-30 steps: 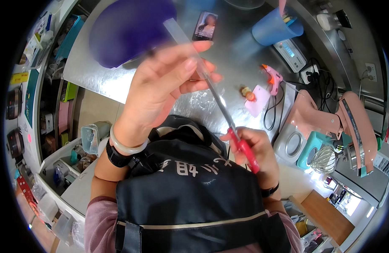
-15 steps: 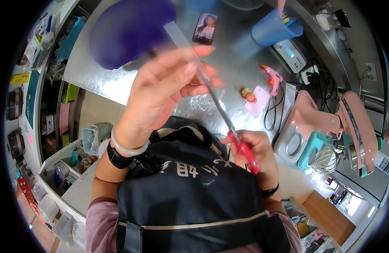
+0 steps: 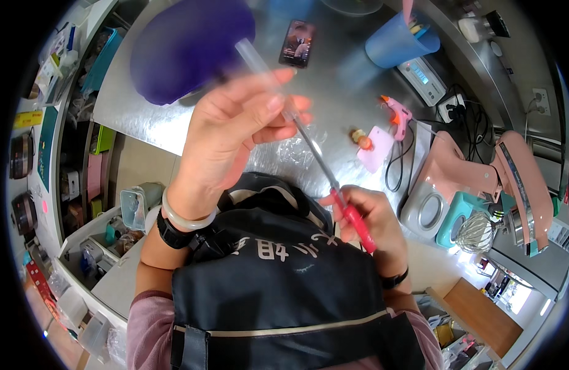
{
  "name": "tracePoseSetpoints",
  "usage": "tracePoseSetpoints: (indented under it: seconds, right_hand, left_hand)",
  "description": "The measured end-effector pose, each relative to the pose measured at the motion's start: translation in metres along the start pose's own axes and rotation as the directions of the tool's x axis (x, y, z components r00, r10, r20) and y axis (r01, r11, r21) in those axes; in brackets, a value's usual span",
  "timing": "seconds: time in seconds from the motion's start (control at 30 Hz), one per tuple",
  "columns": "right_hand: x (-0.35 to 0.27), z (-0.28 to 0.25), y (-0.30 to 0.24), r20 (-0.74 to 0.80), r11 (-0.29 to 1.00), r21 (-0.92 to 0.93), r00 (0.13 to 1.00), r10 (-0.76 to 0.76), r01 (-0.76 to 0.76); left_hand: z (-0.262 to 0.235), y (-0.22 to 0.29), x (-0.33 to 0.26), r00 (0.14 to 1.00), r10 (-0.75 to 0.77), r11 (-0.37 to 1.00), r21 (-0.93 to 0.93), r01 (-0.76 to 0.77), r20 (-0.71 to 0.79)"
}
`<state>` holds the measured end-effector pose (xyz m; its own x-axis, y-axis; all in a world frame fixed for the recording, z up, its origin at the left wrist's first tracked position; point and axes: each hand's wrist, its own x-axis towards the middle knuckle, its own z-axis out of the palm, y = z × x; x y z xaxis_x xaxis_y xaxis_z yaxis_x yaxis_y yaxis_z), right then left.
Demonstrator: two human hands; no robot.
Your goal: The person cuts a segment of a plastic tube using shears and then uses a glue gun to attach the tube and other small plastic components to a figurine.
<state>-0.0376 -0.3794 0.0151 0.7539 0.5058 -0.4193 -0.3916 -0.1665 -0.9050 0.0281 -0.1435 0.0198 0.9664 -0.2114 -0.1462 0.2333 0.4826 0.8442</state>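
My left hand (image 3: 235,120) is raised over the table edge, thumb and fingers closed on a translucent plastic strip (image 3: 252,57). One end of the strip sticks out past the fingers toward the upper left. My right hand (image 3: 374,219) grips the red handles of a pair of scissors (image 3: 357,227). Their metal blades point up and left, with the tips reaching the strip near my left fingertips. Whether the blades are parted, or have the strip between them, I cannot make out.
On the metal table (image 3: 334,111) lie a purple rounded object (image 3: 192,49), a phone (image 3: 298,43), a blue cup (image 3: 400,42) with tools, a scale (image 3: 423,80), a pink glue gun (image 3: 397,117) and a pink card (image 3: 377,149). A pink stand mixer (image 3: 460,163) stands at right.
My left hand and the strip have shifted slightly left. The scissors have moved a little left with my right hand. The picture on the phone screen is different.
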Motion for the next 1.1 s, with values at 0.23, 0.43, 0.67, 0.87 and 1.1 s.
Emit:
tracePoseSetpoints:
  seconds: [0.23,0.43,0.67,0.87,1.1]
  right_hand:
    - [-0.0003,-0.0014,0.003,-0.003,0.999,0.041,1.0,-0.014,0.014]
    - [-0.0001,-0.0021,0.0023,-0.016,1.0,-0.018,1.0,0.022,-0.022]
    - [0.0003,-0.0013,0.0009,-0.024,0.997,-0.076,0.999,-0.036,0.034]
    - [0.0006,0.0019,0.0006,-0.077,0.987,-0.154,0.995,-0.062,0.05]
    - [-0.0003,0.0012,-0.0026,-0.146,0.959,-0.281,0.986,-0.081,0.037]
  left_hand:
    - [0.0008,0.0022,-0.0003,1.0,0.013,1.0,0.006,-0.014,0.024]
    - [0.0002,0.0038,-0.0006,0.999,0.013,0.999,0.036,-0.014,0.038]
    - [-0.0002,0.0045,-0.0006,0.999,0.014,0.999,0.045,-0.017,0.051]
    - [-0.0028,0.0029,-0.0001,0.997,0.046,0.998,0.043,-0.049,0.069]
    - [0.0011,0.006,0.0002,0.995,0.054,0.998,0.015,-0.055,0.086]
